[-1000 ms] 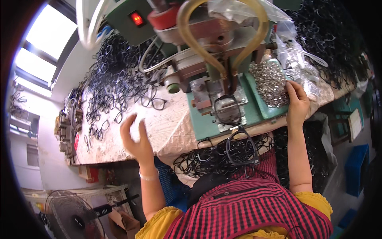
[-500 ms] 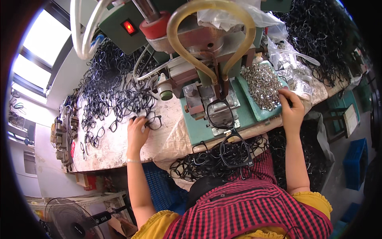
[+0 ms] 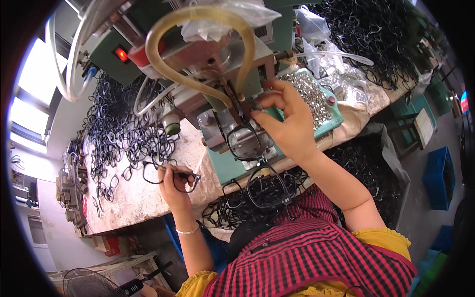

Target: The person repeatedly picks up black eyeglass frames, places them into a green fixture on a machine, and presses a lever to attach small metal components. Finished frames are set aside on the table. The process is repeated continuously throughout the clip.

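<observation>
My left hand (image 3: 174,190), over the left part of the table, grips a black eyeglass frame (image 3: 194,184) near its middle. Another black eyeglass frame (image 3: 287,185) sits under the head of the green bench machine (image 3: 238,106), one rim beneath the head and the other hanging toward me. My right hand (image 3: 289,121) is up at that head, thumb and fingers bent together beside the tip. Whatever those fingers pinch is too small or hidden to make out. Right behind this hand lies a teal tray (image 3: 336,120) heaped with small shiny metal parts (image 3: 311,94).
Piles of black eyeglass frames (image 3: 118,114) cover the table's left and far right. More frames (image 3: 232,210) lie by my lap. A tan hose (image 3: 153,44) loops before the machine. Plastic bags (image 3: 341,81) lie beyond the tray. A blue crate (image 3: 439,178) stands right, a fan (image 3: 91,287) lower left.
My right hand has moved left from the metal parts to the machine head. The left hand has lifted an eyeglass frame from the pile's edge. The whole view has shifted.
</observation>
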A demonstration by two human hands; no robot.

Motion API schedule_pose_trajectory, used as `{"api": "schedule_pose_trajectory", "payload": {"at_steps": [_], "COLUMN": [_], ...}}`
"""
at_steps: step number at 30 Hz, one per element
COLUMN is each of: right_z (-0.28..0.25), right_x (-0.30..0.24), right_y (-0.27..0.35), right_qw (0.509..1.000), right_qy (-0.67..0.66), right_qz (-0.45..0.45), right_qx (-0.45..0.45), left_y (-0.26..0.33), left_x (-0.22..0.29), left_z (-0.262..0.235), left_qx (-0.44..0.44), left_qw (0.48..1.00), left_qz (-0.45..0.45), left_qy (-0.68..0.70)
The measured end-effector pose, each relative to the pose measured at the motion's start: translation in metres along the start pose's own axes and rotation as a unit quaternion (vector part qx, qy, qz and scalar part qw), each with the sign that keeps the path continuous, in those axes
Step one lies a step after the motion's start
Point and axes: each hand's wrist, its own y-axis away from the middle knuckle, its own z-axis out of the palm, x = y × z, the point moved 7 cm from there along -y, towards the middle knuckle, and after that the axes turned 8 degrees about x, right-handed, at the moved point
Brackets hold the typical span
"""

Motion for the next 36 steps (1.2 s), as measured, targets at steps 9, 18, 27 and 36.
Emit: {"api": "schedule_pose_trajectory", "payload": {"at_steps": [9, 18, 27, 36], "right_z": [0.014, -0.071, -0.061, -0.133], "right_x": [-0.029, 0.027, 0.04, 0.087], "right_y": [0.004, -0.019, -0.014, -0.022], "right_qw": [0.994, 0.845, 0.863, 0.984], "right_qy": [-0.071, 0.503, 0.406, 0.097], "right_qz": [0.07, -0.185, -0.292, 0.02], "right_qx": [-0.048, 0.01, -0.066, 0.149], "left_y": [0.07, 0.109, 0.104, 0.09], "left_x": [0.134, 0.037, 0.025, 0.031], "left_z": [0.105, 0.192, 0.199, 0.074], "left_qx": [-0.081, -0.297, -0.288, -0.111], "left_qw": [0.967, 0.856, 0.862, 0.987], "left_qz": [0.142, -0.403, -0.392, -0.026], "left_qy": [0.194, 0.128, 0.141, -0.11]}}
